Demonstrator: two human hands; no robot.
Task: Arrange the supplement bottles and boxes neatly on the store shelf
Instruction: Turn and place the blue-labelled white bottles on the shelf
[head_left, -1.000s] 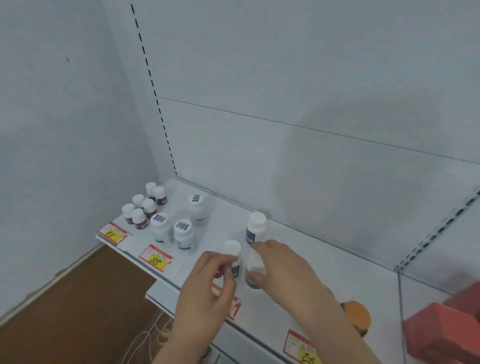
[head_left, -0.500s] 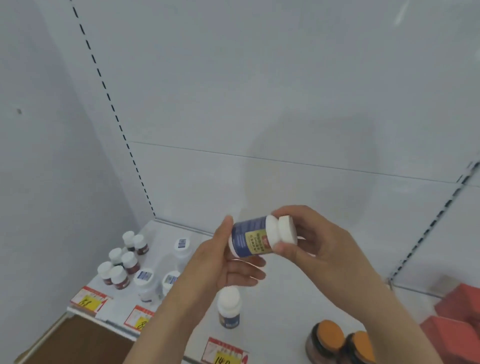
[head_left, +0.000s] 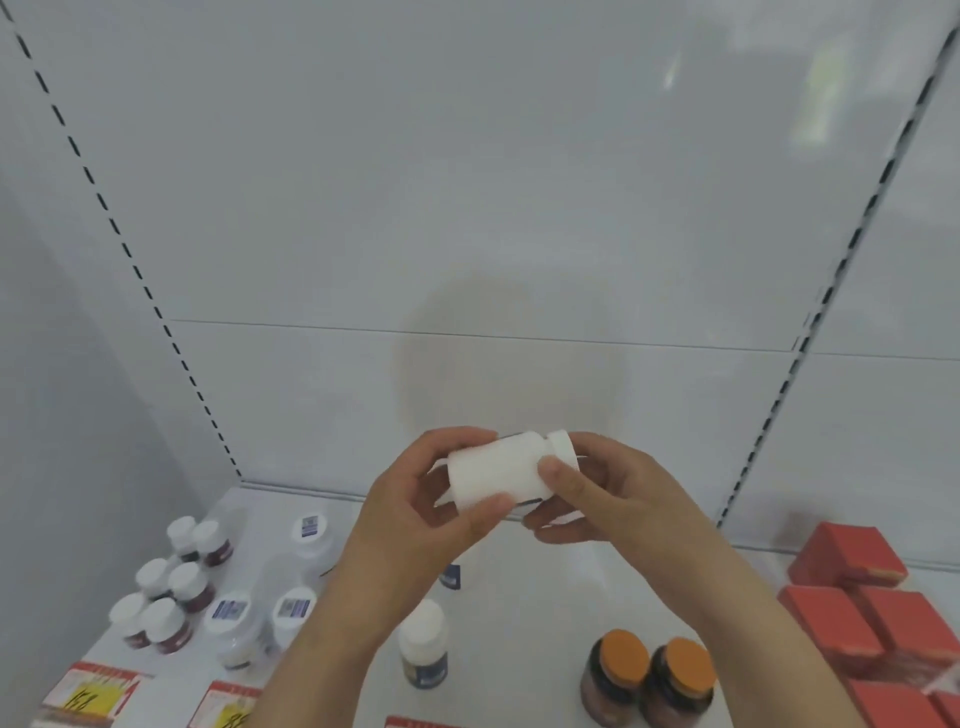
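Yellow price tag (head_left: 85, 695) on shelf edge reads approx. "158".

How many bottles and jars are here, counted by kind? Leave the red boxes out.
Small dark-red bottles, white caps: 6
White bottles, barcode on cap: 3
Blue-label bottles: 2
White bottle in left hand and right hand: 1
Orange-lid jars: 2
Total: 14

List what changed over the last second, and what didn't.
The white bottle left the shelf: both hands lifted it and turned it sideways, blue label now facing away. Left hand grips the base, right hand the cap end. The other bottles and the red boxes stayed put.
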